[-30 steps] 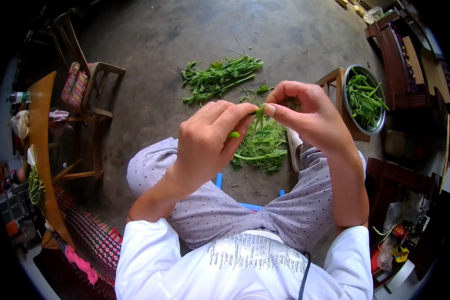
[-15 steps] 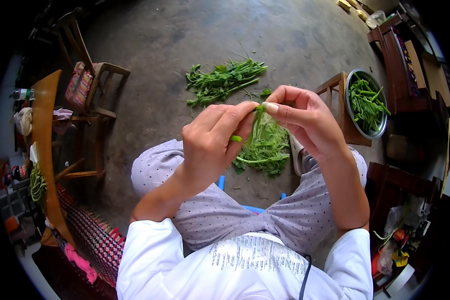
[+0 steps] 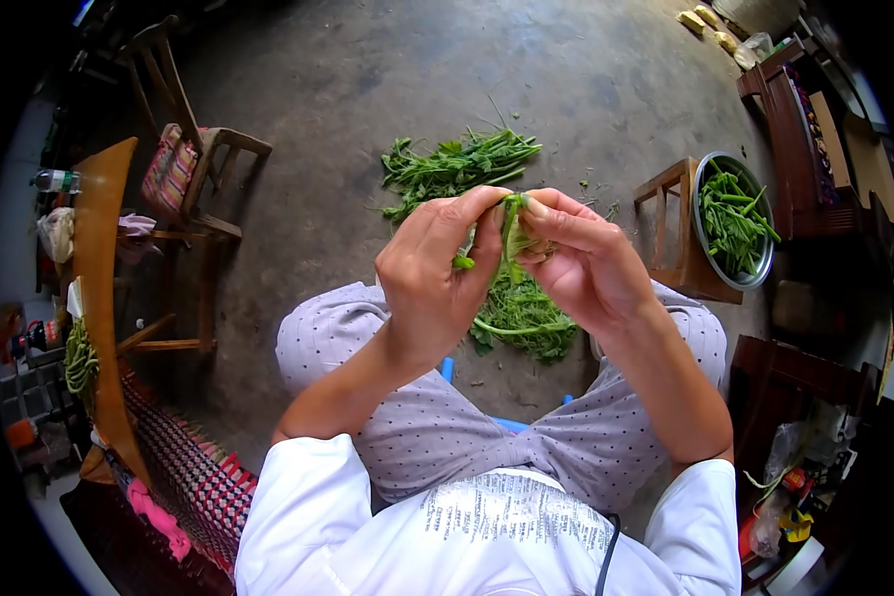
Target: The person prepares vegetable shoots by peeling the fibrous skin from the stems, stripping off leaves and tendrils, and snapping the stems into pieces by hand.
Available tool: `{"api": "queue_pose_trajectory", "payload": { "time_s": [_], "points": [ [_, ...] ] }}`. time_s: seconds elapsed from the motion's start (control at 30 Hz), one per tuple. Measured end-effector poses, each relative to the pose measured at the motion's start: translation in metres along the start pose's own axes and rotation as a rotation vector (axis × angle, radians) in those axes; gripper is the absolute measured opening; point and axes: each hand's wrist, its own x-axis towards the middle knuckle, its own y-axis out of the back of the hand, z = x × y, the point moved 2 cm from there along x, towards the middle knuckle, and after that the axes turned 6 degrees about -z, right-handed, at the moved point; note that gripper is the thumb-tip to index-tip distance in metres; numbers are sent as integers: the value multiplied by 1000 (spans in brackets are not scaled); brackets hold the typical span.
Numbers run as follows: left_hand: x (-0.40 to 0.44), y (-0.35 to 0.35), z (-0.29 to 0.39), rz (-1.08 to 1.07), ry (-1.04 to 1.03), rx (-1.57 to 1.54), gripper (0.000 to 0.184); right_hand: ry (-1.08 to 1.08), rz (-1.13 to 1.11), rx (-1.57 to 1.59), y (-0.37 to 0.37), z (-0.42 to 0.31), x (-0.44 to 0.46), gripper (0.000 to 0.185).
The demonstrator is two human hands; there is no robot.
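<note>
My left hand (image 3: 435,266) is closed around a green leafy-vegetable stalk (image 3: 510,226), whose cut end pokes out beside the fingers. Thumb and forefinger of my right hand (image 3: 594,256) pinch the top of the same stalk, close against the left fingertips. Part of the stalk is hidden in the left palm. Below the hands, on the floor, lies a heap of thin green strips and leaves (image 3: 536,320). Beyond them is a pile of long leafy stalks (image 3: 467,161).
To the right, a metal basin (image 3: 703,230) of green stem pieces (image 3: 733,223) rests on a wooden stool (image 3: 670,253). A wooden chair (image 3: 214,149) with a striped cushion stands at left, near a wooden board edge (image 3: 104,219). Dark wooden furniture (image 3: 810,159) is at far right.
My right hand has moved slightly down and nearer the left, its fingers more curled at the stalk. The surroundings have shifted a little right and down in view.
</note>
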Motion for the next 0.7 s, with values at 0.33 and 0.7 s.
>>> {"api": "queue_pose_trajectory", "payload": {
  "time_s": [0.33,0.7],
  "points": [
    [3,-2,-7,-121,625,-818,15,196,51,-245,-3,1,0,16],
    [14,18,-26,-50,887,-1069,21,304,121,-1053,-11,-6,-7,10]
  ]
}}
